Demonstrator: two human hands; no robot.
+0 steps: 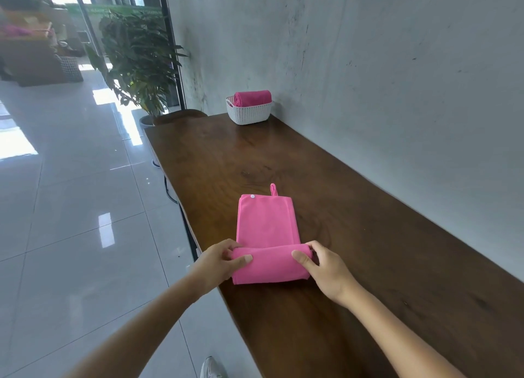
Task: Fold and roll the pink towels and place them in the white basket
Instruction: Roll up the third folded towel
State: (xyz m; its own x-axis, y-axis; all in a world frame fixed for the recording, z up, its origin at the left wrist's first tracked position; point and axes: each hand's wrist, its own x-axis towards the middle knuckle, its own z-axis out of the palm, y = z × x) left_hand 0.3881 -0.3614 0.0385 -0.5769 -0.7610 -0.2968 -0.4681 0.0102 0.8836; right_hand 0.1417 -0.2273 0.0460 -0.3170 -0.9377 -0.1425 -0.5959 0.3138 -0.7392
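one rolled towel sits in the white basket at twelve o'clock; the left hand and right hand pinch the ends of a second pink towel, barely rolled.

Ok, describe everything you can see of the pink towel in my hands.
The pink towel looks like soft microfibre, folded into a narrow strip lying flat on the wooden table. Its near end is partly rolled; the left hand and right hand grip the roll's ends. The far end carries a hanging loop and a white snap.
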